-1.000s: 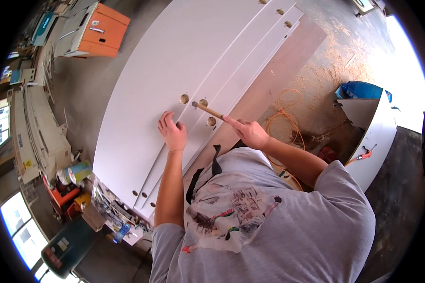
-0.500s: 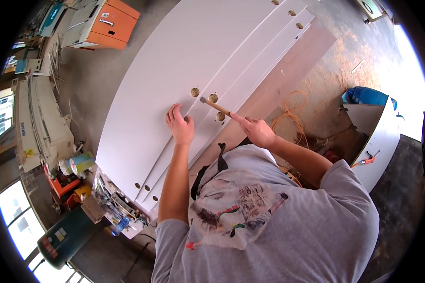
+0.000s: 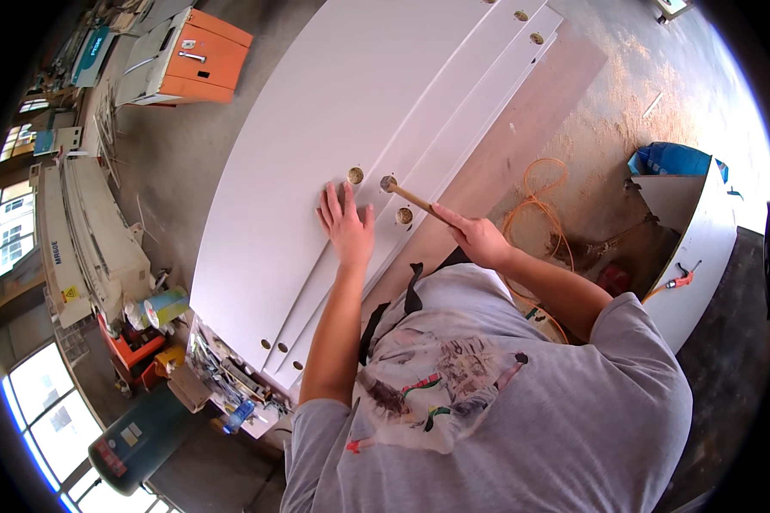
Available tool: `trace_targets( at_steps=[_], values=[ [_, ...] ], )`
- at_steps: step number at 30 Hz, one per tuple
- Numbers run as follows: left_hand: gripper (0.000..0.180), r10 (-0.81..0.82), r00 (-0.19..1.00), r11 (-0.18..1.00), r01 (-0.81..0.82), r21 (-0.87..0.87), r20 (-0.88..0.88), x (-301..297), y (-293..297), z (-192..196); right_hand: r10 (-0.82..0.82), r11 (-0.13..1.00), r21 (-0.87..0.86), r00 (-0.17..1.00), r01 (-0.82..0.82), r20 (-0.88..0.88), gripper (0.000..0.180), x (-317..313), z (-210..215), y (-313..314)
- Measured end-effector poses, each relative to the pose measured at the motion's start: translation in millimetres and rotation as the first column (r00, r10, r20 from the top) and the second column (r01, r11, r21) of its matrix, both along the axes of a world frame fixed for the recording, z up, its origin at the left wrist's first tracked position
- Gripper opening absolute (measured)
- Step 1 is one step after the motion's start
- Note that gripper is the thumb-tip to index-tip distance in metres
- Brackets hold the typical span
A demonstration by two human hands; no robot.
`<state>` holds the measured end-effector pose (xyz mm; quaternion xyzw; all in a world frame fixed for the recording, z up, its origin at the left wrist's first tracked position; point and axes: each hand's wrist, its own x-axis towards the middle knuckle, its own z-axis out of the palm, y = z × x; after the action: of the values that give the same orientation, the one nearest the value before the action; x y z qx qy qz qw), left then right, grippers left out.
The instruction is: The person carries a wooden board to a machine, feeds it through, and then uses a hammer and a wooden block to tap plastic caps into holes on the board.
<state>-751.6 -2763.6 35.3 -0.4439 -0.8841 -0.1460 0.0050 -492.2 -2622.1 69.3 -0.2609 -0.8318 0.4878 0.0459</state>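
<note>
From the head camera, looking straight down, a stack of long white panels (image 3: 316, 162) lies across a work surface, each narrower strip stepped off the one beneath so their round bored holes show along the edges. The left hand (image 3: 348, 227) lies flat and open on the top panels, fingers spread and pointing away from the body, gripping nothing; it seems to press the boards down so they do not shift. Just past its fingertips sits one hole (image 3: 356, 175) with a brownish fitting in it. The right hand (image 3: 479, 242) is closed around the wooden handle of a small hammer (image 3: 406, 196), index finger stretched along the shaft, probably for aim. The hammer's head rests at or just above a second hole near the first; a third hole (image 3: 404, 215) lies just under the handle. Whether the head touches the board I cannot tell.

Around the bench: an orange hose (image 3: 535, 205) coiled on the dusty floor, an orange-and-white cabinet (image 3: 188, 56) at the upper left, and a white cabinet carcass (image 3: 701, 248) at the right.
</note>
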Motion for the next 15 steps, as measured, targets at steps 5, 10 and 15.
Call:
trace_targets(
  at_steps=[5, 10, 15],
  values=[
    [0.061, -0.1, 0.879, 0.991, 0.047, 0.123, 0.467, -33, 26, 11, -0.126, 0.989, -0.088, 0.991, 0.122, -0.037, 0.059, 19, -9, 7],
    [0.082, -0.049, 0.988, 0.994, 0.064, -0.094, 0.146, -41, 30, -12, -0.12, 0.985, -0.136, 0.991, 0.111, -0.061, 0.057, 11, -13, 11],
    [0.078, -0.545, 0.782, 0.824, 0.566, 0.022, 0.304, 41, 50, 14, -0.297, 0.951, -0.156, 0.933, 0.269, -0.202, 0.054, 14, -46, 2]
  ],
)
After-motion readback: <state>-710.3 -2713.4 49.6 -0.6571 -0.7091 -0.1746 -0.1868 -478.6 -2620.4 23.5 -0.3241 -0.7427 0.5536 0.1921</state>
